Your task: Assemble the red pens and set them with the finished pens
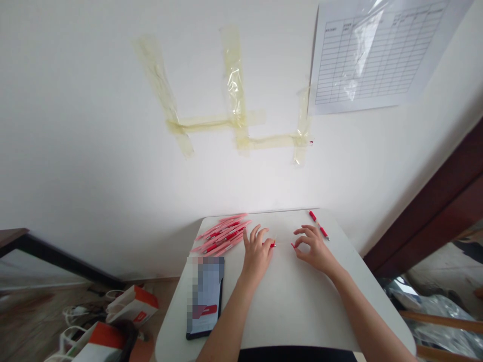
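left hand (258,250) with thumb and fingertips pinched on a red pen part (272,245) over the white table (287,311); right hand (314,247), narrowed on a small red piece (293,246), well apart. a heap of pink and red pens (222,236) crowds the left hand's side, a dark-edged phone (207,284) near it; a lone red pen (318,224) lies beyond the right hand. the pen part shows red with a darker tip, largely hidden by fingers; the piece's form is too small to tell.
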A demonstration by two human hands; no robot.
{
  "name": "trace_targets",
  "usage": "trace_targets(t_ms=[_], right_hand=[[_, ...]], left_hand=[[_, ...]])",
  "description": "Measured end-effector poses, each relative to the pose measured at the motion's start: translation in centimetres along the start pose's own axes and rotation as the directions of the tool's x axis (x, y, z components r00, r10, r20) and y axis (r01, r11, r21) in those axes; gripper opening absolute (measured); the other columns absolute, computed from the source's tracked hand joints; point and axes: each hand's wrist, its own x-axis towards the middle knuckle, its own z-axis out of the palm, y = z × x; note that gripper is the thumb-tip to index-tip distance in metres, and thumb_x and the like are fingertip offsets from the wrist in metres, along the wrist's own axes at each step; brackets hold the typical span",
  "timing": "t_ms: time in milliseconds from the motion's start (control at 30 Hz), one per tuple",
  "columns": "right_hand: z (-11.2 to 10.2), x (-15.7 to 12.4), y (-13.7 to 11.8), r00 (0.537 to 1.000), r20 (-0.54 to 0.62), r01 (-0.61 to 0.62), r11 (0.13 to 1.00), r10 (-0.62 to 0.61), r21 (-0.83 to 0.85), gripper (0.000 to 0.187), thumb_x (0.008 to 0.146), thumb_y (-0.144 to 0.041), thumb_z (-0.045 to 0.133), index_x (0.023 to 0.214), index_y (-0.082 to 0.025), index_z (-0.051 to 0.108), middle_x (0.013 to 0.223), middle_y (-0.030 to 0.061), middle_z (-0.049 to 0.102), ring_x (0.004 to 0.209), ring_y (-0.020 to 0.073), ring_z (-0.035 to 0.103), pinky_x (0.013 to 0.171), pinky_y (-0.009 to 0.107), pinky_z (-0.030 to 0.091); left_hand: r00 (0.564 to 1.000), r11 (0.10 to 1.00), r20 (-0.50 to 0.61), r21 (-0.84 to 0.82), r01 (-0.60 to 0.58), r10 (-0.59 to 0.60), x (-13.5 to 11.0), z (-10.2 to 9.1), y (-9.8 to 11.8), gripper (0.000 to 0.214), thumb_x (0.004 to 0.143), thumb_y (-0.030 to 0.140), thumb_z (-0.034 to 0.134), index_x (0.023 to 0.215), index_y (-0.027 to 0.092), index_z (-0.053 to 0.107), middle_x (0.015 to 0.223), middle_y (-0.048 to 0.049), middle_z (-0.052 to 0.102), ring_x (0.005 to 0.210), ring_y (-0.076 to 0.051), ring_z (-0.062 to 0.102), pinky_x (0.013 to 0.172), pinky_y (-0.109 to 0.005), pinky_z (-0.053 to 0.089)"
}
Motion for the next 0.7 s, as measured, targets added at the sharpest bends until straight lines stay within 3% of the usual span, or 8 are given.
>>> trace_targets(t_ms=[300, 700], right_hand=[[0.9, -0.1, -0.8, 0.998, 0.057, 0.013, 0.999, -0.01, -0.053, 0.007, 0.077, -0.019, 0.068, 0.077, -0.026, 0.067, 0.121, 0.0058, 0.067, 0.132, 0.0331, 0.045, 0.105, 0.057, 0.045], [1.2, -0.1, -0.7, 0.997, 0.078, 0.019, 0.998, -0.014, -0.066, 0.004, 0.077, -0.022, 0.068, 0.077, -0.027, 0.069, 0.118, 0.0053, 0.068, 0.133, 0.0331, 0.046, 0.106, 0.056, 0.044]], left_hand=[[0.998, 0.996, -0.036, -0.066, 0.058, -0.06, -0.6, 0.9, -0.2, 0.011, 0.087, 0.017, 0.065, 0.093, 0.025, 0.069, 0.129, -0.0057, 0.063, 0.137, -0.029, 0.046, 0.122, -0.069, 0.019], [0.997, 0.997, -0.01, -0.021, 0.07, -0.07, -0.6, 1.2, 1.0, 0.017, 0.09, 0.014, 0.058, 0.089, 0.026, 0.07, 0.129, -0.0051, 0.063, 0.137, -0.029, 0.047, 0.122, -0.071, 0.018]])
